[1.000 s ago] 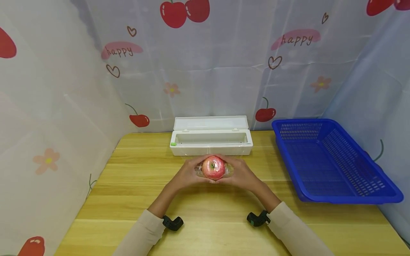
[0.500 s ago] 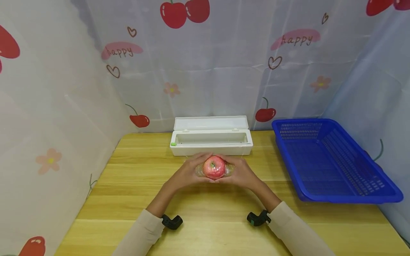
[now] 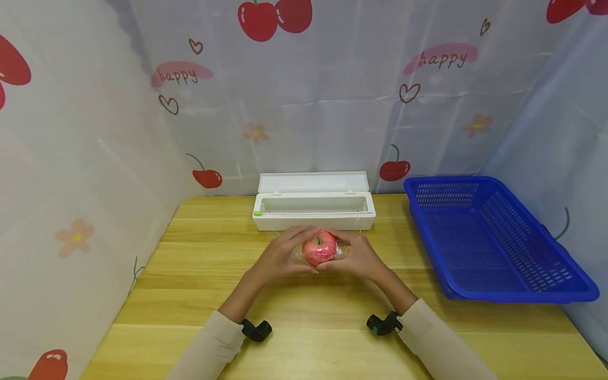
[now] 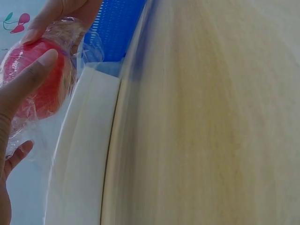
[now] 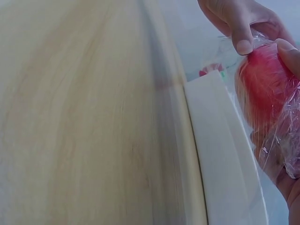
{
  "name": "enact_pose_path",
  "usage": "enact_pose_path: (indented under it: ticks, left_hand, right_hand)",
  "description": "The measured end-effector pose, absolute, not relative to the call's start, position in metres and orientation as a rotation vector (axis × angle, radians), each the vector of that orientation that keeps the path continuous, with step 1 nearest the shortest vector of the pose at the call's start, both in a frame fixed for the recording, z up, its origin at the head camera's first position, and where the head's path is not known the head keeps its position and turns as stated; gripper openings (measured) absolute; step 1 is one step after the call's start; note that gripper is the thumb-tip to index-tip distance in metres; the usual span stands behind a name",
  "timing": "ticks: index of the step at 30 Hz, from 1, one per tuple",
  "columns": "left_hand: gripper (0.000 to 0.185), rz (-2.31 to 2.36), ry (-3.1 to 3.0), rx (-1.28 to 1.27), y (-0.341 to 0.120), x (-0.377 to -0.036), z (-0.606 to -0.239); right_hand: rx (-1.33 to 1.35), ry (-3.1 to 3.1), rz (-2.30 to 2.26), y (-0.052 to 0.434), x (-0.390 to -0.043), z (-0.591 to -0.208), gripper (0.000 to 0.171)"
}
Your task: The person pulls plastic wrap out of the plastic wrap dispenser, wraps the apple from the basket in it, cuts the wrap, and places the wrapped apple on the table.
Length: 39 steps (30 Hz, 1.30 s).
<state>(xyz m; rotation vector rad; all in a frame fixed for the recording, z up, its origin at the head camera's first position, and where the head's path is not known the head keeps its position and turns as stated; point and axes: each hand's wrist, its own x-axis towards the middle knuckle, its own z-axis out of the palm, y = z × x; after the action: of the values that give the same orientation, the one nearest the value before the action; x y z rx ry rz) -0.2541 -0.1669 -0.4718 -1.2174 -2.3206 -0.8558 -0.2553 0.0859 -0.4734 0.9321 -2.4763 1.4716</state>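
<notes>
A red apple [image 3: 319,249] with its stem facing up is covered in clear plastic wrap, held between both hands over the table. My left hand [image 3: 280,254] grips its left side, thumb near me and fingers around the far side. From the right, my right hand [image 3: 359,257] grips it the same way. Loose, crumpled plastic wrap [image 3: 341,250] bunches out at both sides of the fruit, inside the palms. In the left wrist view the wrapped apple [image 4: 40,79] shows a thumb pressed on its skin; in the right wrist view the film [image 5: 286,136] looks wrinkled and shiny.
Behind the hands stands a long white box [image 3: 313,221] with its lid raised and a green slider [image 3: 258,214] at its left end. A blue plastic basket [image 3: 475,253] sits on the right of the wooden table [image 3: 190,295]. Printed curtains [image 3: 304,105] close off the back and sides.
The apple has turned slightly in the hands, its stem tilting, and has shifted a little to the right. Both hands keep their grip; box and basket stay put.
</notes>
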Motion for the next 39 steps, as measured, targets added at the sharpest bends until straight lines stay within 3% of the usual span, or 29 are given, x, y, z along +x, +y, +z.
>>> enact_pose_path:
  ticks: [19, 28, 39]
  left_hand:
    - [0.097, -0.852, -2.300, -1.251, -0.1609, -0.2505, -0.4751]
    - [0.083, -0.970, -2.279, -1.252, -0.1622, -0.2512, -0.4783]
    - [0.081, -1.065, -2.307, -1.188, -0.1633, -0.2499, -0.4756]
  right_hand:
    - [0.818, -2.515, 1.557, 0.0833, -0.2529, -0.4708, 0.075]
    - [0.831, -2.570, 1.610, 0.0839, -0.2541, -0.4725, 0.072]
    - [0.962, -2.567, 1.489, 0.0846, -0.2529, -0.4677, 0.089]
